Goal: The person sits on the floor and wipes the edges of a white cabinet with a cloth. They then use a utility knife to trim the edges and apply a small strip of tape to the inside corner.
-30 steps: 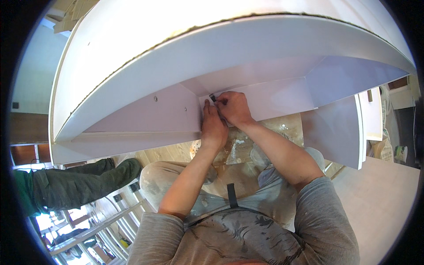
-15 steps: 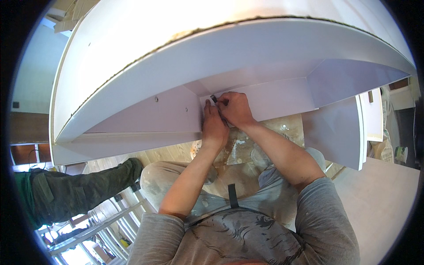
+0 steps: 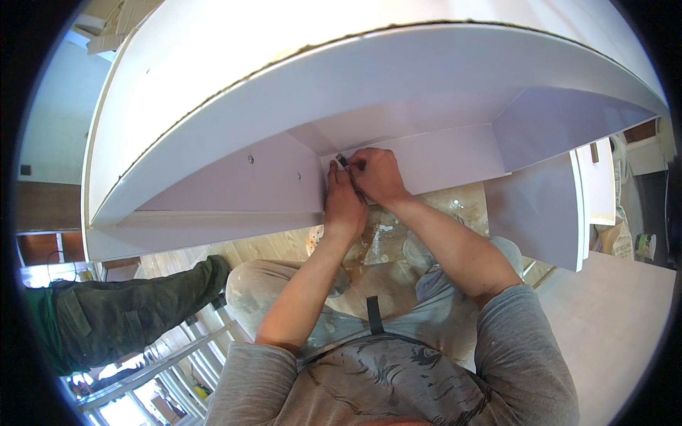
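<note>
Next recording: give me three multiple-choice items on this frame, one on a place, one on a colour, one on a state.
1. Where are both hands?
A. At the inner corner of the white cabinet
B. On the ladder
C. On the floor

2. What colour are the other person's trousers?
A. Red
B. Dark green
C. White

3. How do the hands stand?
A. Far apart
B. Close together, pinching a small dark part
C. Hanging idle

Answers:
A, left hand and right hand meet at the white cabinet corner.
B, trousers look green.
B, fingers close around small dark part.

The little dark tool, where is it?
In the head view, centre: the little dark tool sits between the left hand and right hand, against the white cabinet.
</note>
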A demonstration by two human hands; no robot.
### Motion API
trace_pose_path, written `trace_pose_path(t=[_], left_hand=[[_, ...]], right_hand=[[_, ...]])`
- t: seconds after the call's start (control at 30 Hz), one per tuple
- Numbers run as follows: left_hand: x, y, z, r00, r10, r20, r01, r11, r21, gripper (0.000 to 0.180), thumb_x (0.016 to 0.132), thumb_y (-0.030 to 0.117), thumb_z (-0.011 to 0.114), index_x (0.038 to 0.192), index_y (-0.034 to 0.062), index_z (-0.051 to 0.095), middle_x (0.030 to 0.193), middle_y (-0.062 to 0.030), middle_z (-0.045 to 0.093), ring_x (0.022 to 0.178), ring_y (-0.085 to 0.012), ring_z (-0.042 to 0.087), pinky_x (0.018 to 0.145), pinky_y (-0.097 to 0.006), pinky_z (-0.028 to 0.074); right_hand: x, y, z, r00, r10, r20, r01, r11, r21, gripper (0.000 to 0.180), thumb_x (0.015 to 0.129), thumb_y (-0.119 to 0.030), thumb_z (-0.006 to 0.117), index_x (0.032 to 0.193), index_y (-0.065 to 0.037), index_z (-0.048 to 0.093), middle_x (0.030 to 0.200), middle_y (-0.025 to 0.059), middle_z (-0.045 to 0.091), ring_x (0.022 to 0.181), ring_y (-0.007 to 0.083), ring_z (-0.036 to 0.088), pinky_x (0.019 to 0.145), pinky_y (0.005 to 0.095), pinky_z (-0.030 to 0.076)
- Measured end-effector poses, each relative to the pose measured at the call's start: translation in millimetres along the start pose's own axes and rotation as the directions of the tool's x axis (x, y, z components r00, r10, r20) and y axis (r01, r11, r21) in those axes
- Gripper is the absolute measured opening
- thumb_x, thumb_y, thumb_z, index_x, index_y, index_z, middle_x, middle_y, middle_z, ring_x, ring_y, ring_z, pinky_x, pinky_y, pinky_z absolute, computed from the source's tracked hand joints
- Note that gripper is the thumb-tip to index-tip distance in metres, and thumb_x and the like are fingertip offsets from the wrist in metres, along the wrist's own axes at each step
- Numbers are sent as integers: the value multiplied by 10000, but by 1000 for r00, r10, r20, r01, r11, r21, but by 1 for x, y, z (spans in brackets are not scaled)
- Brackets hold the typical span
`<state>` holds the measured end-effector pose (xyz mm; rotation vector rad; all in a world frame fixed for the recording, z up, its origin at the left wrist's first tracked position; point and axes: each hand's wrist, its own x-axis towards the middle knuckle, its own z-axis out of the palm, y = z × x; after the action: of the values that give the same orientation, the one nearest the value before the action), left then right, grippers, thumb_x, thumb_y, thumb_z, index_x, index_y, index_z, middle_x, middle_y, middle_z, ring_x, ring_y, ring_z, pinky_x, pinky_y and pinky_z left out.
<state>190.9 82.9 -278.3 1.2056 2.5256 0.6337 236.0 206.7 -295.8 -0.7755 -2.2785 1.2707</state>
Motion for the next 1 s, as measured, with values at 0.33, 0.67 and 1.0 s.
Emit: trace_pose_path(t=[0.33, 0.67, 1.0], left_hand=[[13, 2, -1, 993, -106, 50, 110, 990, -86, 602, 890, 35, 588, 1431, -151, 400, 1627, -426, 284, 1519, -547, 318, 1244, -527, 348], [1, 14, -11, 997, -37, 65, 43, 994, -96, 489, 917, 101, 681, 1337, -78, 508, 1429, -270, 553, 1155, -419, 648, 1011, -475, 543], [-98, 45, -55, 898, 50, 437, 427, 134, -894, 330, 1096, 337, 632, 1251, 48, 670, 1090, -43, 707, 1037, -160, 666, 871, -336, 580]], right_hand=[[-4, -3, -89, 987, 158, 14, -158, 985, 62, 173, 812, -139, 791, 939, -23, 808, 885, 144, 795, 818, 234, 766, 801, 354, 603], [-52, -27, -130, 991, 134, 14, -134, 970, 203, 158, 848, -127, 795, 952, -10, 769, 822, 84, 746, 736, 154, 691, 717, 328, 568], [-136, -69, -118, 948, 115, 298, -262, 811, 523, 139, 946, -88, 806, 1027, -6, 728, 923, 37, 718, 795, 100, 687, 671, 244, 586]])
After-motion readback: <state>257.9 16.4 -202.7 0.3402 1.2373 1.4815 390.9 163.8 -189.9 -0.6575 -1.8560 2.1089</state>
